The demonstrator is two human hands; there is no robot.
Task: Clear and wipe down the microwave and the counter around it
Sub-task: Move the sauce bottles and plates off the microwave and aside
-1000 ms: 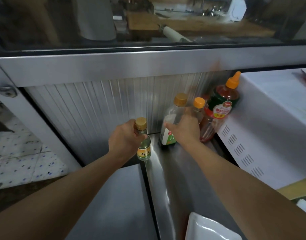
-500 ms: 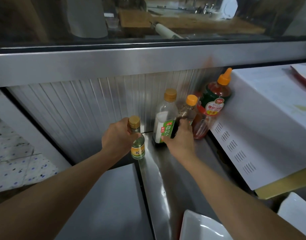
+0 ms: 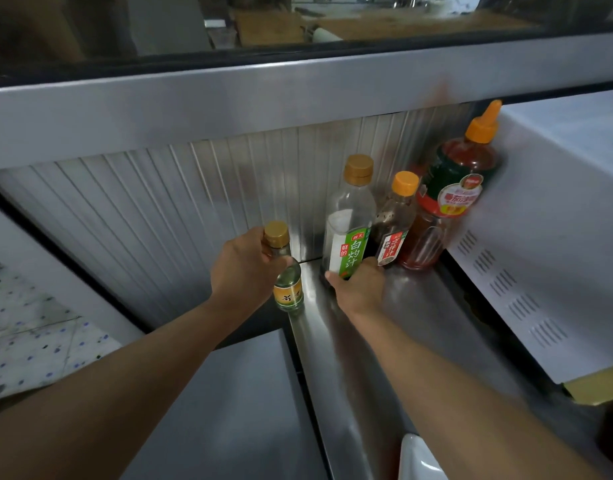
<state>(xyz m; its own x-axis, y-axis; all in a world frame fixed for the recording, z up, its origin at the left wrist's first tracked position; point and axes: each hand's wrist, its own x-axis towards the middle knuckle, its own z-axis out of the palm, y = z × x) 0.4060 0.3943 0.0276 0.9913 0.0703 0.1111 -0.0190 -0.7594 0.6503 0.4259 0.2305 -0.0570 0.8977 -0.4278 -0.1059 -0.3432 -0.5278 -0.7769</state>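
Two hands at work: the left hand [image 3: 244,268] grips a small gold-capped bottle [image 3: 287,275], the right hand [image 3: 358,289] seemingly clasps the green-label bottle [image 3: 350,233] low down. Both stand on the steel table [image 3: 350,358], beside two sauce bottles and the white microwave [image 3: 540,237]

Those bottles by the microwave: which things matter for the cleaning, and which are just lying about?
Part of the job:
small bottle, in left hand
green-label bottle, held by right hand
dark sauce bottle
red sauce bottle
microwave
counter

Just there:
white dish
tiled floor
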